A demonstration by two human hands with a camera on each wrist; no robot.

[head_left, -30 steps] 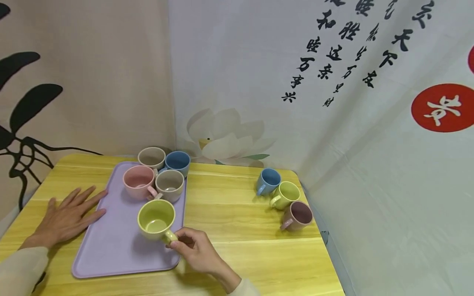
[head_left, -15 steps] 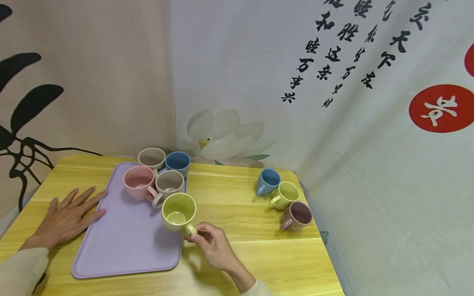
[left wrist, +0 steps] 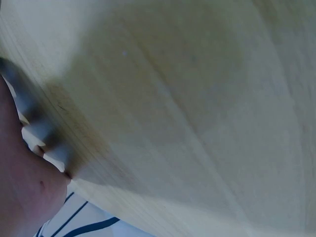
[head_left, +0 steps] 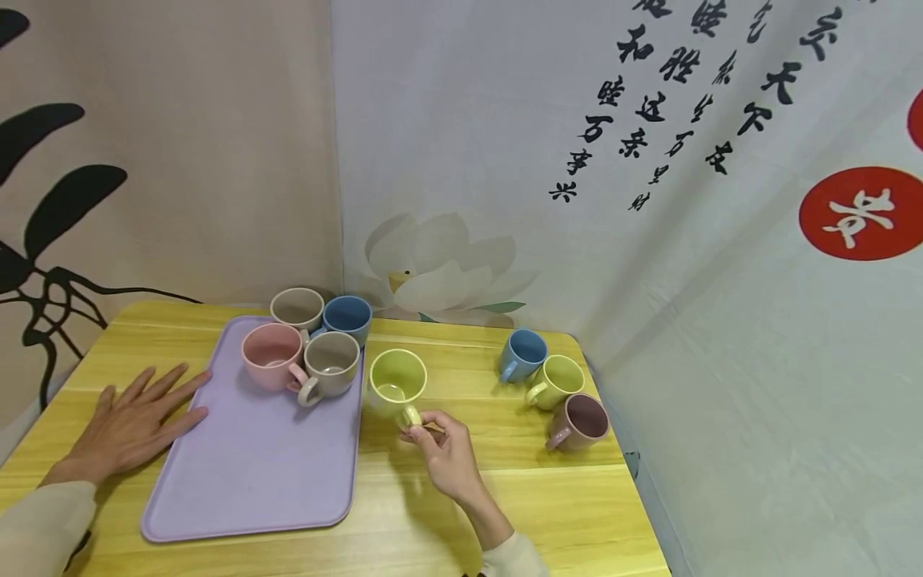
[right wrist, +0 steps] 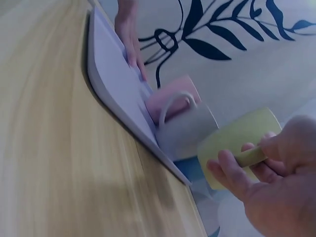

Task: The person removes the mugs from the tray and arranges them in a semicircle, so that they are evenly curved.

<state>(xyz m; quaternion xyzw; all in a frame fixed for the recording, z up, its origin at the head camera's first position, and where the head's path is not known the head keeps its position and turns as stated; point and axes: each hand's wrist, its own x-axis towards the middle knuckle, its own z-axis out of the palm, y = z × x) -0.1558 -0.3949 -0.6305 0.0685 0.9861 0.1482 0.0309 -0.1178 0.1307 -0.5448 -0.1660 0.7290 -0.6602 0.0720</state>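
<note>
- right hand [head_left: 445, 449] pinches the handle of the green mug [head_left: 396, 383], matte and round, held off the lilac tray [head_left: 252, 481] over the yellow wood-grain table [head_left: 505, 497], just past the tray's right edge.
- left hand [head_left: 133, 421] lies flat with fingers spread, fingertips on the tray's left edge.
- right wrist view shows fingers [right wrist: 232, 173] curled round the handle; left wrist view shows only blurred table grain.
- black calligraphy on the backdrop [head_left: 649, 160], not legible to me.

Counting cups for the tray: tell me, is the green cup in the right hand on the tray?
No, the right hand holds the green cup beside the tray.
</note>
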